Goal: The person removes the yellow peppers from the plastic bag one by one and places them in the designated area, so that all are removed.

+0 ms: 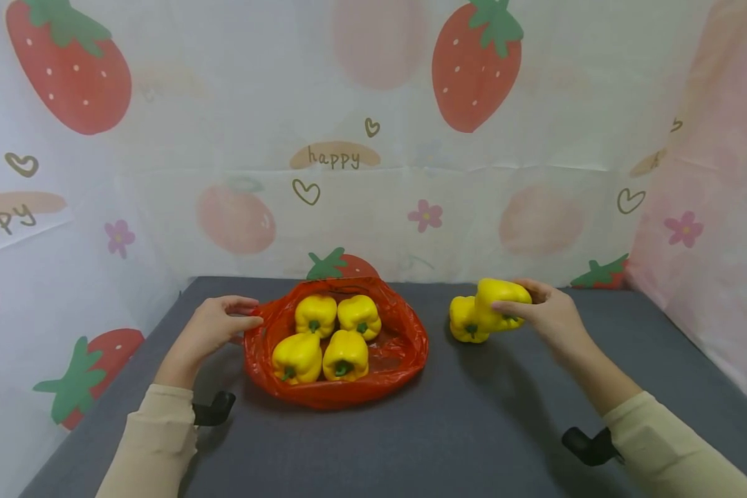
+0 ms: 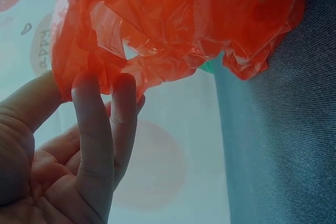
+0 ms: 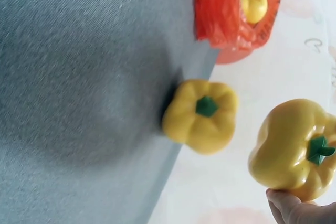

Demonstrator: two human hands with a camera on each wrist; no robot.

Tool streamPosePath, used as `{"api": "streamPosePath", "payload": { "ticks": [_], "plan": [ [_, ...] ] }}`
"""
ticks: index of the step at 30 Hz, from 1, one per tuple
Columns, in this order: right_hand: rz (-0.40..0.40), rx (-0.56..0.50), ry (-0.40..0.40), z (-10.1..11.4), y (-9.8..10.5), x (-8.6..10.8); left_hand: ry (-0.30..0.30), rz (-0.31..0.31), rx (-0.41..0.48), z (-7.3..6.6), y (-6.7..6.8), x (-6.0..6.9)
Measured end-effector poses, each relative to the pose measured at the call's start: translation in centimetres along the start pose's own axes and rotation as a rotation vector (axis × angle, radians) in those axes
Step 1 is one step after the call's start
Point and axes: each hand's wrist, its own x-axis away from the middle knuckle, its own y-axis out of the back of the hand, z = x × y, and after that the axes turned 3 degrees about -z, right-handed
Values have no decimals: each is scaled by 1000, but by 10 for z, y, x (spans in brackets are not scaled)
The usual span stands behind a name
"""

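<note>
A red plastic bag lies with its mouth wide on the dark table, several yellow bell peppers inside it. At the bag's left edge my left hand pinches the rim; the left wrist view shows the thumb and fingertips on the thin red plastic. My right hand grips one yellow bell pepper by its right side, held above the table. Just behind and left of it, another yellow bell pepper rests on the table, partly covered in the head view but whole in the right wrist view.
The grey-black tabletop ends at a white cloth backdrop printed with strawberries, hearts and flowers. Cloth also hangs at the left and right sides. A black wrist camera mount sits under the right forearm, another by the left.
</note>
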Motion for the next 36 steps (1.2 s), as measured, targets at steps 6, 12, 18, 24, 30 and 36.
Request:
{"api": "streamPosePath", "payload": {
  "ticks": [6, 12, 18, 24, 30, 36],
  "plan": [
    [-4, 3, 4, -8, 8, -5, -4, -1, -2, -1, 0, 1],
    [2, 1, 13, -18, 14, -9, -10, 2, 4, -1, 0, 1],
    [0, 5, 11, -24, 18, -14, -12, 4, 5, -1, 0, 1],
    [-13, 1, -17, -32, 22, -20, -6, 3, 9, -1, -1, 1],
    [-30, -14, -34, -40, 26, -26, 0, -1, 3, -1, 0, 1],
    [-42, 15, -61, -49, 30, -33, -7, -1, 3, -1, 0, 0]
  ]
}}
